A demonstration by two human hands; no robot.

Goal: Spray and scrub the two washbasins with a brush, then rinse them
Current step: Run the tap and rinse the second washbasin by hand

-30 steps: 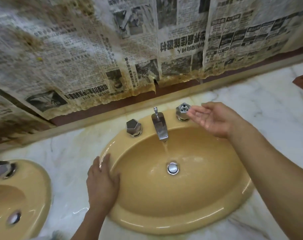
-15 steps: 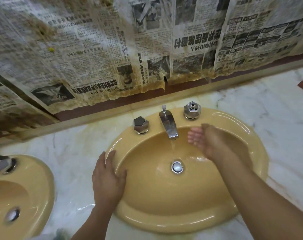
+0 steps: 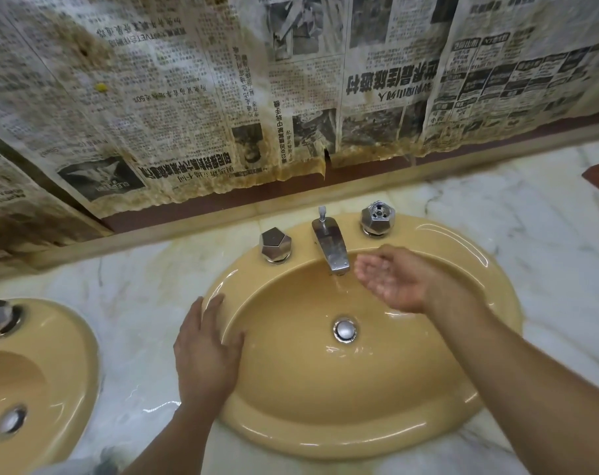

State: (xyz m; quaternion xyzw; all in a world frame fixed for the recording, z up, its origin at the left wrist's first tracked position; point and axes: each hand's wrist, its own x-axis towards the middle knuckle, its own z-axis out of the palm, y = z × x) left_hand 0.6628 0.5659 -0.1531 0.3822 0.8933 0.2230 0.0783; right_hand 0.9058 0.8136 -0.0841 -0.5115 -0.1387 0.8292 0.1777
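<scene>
I see the oval washbasin (image 3: 359, 426) filling the centre and lower right of the frame, its long axis running left to right and its tap side toward the top. The chrome spout (image 3: 330, 246) points down-frame into the bowl, and a thin stream of water (image 3: 339, 286) falls from it above the drain stopper (image 3: 345, 330). The right hand (image 3: 394, 281) hangs just right of the stream, palm up and loosely cupped, fingers toward the spout, gripping nothing. The left hand (image 3: 207, 351) lies flat on the basin's left rim, fingers straight and pointing up-frame, holding nothing. A faceted knob (image 3: 275, 245) stands left of the spout and another (image 3: 377, 217) to its right. The second washbasin (image 3: 68, 371) is cut off at the lower left edge. Marble counter (image 3: 147, 303) lies between the two. Stained newspaper (image 3: 188, 97) covers the wall across the top.
</scene>
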